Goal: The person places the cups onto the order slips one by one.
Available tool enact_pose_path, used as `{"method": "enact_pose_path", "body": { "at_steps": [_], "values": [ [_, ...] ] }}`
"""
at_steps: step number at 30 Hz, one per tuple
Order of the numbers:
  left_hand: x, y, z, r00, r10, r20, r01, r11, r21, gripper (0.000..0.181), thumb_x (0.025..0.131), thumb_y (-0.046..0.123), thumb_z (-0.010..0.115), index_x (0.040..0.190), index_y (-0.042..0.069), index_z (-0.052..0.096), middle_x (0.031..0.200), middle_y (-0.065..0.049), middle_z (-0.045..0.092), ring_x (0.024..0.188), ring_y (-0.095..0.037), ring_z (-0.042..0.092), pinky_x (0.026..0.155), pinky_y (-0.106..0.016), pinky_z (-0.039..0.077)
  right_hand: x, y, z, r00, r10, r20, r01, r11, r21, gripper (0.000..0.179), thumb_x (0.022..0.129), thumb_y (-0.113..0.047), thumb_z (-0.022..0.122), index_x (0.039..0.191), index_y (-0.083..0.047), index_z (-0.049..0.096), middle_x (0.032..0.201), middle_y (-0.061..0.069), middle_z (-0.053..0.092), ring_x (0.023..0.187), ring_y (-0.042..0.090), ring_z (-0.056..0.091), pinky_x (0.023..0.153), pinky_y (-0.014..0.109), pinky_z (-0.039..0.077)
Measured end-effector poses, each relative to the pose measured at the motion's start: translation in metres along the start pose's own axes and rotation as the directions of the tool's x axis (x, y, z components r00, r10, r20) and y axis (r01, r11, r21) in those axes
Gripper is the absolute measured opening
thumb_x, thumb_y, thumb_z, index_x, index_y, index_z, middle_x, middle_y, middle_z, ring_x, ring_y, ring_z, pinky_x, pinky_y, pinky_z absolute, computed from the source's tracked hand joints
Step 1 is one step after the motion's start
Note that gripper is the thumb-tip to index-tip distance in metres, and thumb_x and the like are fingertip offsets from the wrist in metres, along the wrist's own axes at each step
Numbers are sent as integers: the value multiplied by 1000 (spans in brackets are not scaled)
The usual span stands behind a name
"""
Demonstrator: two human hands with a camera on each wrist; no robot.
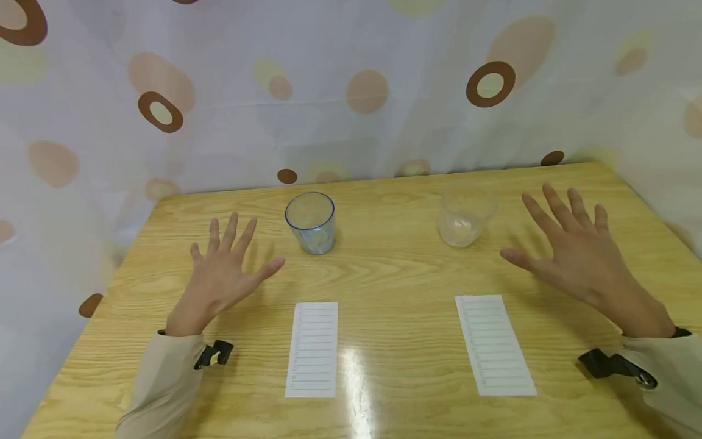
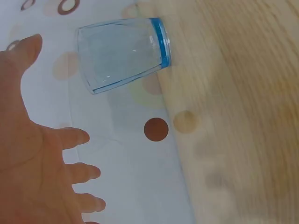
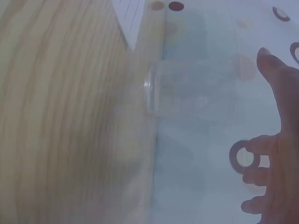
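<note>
A bluish glass (image 1: 311, 222) with a dark blue rim stands upright on the wooden table, left of centre. To its left, my left hand (image 1: 222, 274) hovers with fingers spread, holding nothing. The left wrist view shows this glass (image 2: 122, 56) beyond the thumb, apart from it. Right of centre stands a clear glass (image 1: 463, 222), also upright and faint against the wood. My right hand (image 1: 581, 262) is spread to the right of it, touching nothing. In the right wrist view the clear glass (image 3: 191, 91) appears hazy, away from the fingers.
Two narrow lined paper slips lie on the table (image 1: 403, 274): a left slip (image 1: 312, 350) in front of the bluish glass and a right slip (image 1: 495, 346) in front of the clear one. Behind the table hangs a white curtain (image 1: 329, 49) with brown and yellow dots.
</note>
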State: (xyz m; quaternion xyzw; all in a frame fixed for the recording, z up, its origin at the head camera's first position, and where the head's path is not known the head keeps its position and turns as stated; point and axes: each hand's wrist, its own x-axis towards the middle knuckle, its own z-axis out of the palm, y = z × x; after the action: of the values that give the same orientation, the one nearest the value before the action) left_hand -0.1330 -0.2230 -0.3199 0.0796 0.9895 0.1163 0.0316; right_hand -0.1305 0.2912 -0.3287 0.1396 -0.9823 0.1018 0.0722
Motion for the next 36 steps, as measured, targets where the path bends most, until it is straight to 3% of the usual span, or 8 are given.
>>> {"method": "enact_pose_path", "body": {
  "at_steps": [6,12,15,18,21,36],
  "values": [
    [8,4,-10,998,36,-50,-39,997,-70,98,89,73,41,156,10,9,161,-17,0,145,-42,-8,107,-71,5,-2,-25,-6,997,-69,-46,69,997,16,92,89,-57,57,157,-15,12,161,14,1,145,40,-6,111,63,-9],
    [19,12,-18,998,49,-45,-56,982,-181,104,88,73,44,154,2,4,161,-11,0,147,-28,-7,115,-56,9,-1,-64,-3,981,-175,-87,181,981,71,97,86,-56,63,155,-8,15,160,15,15,147,34,8,117,53,1],
    [23,15,-20,998,50,-45,-59,977,-206,105,87,72,45,154,1,4,161,-13,1,148,-28,-3,115,-55,12,-1,-85,1,974,-213,-81,222,968,121,97,86,-55,65,155,-6,16,158,16,20,146,33,14,117,51,12],
    [27,18,-18,998,49,-46,-59,968,-244,105,87,72,47,154,2,5,161,-13,3,148,-30,3,115,-54,14,-2,-103,7,973,-228,-42,231,956,180,95,88,-53,64,155,-8,13,159,14,18,146,31,15,108,56,30],
    [31,19,-16,998,53,-43,-63,959,-276,105,86,71,49,154,3,6,161,-13,4,147,-31,5,115,-54,15,-4,-118,12,973,-230,12,222,949,223,94,90,-52,62,155,-8,12,160,13,15,146,32,16,99,60,39],
    [44,23,-11,996,81,-36,-89,948,-306,107,84,71,54,154,1,12,159,-17,13,146,-34,14,114,-53,20,-11,-175,42,923,-381,50,362,905,222,95,86,-53,66,150,4,24,156,19,25,142,34,26,103,49,40]
  ]
}}
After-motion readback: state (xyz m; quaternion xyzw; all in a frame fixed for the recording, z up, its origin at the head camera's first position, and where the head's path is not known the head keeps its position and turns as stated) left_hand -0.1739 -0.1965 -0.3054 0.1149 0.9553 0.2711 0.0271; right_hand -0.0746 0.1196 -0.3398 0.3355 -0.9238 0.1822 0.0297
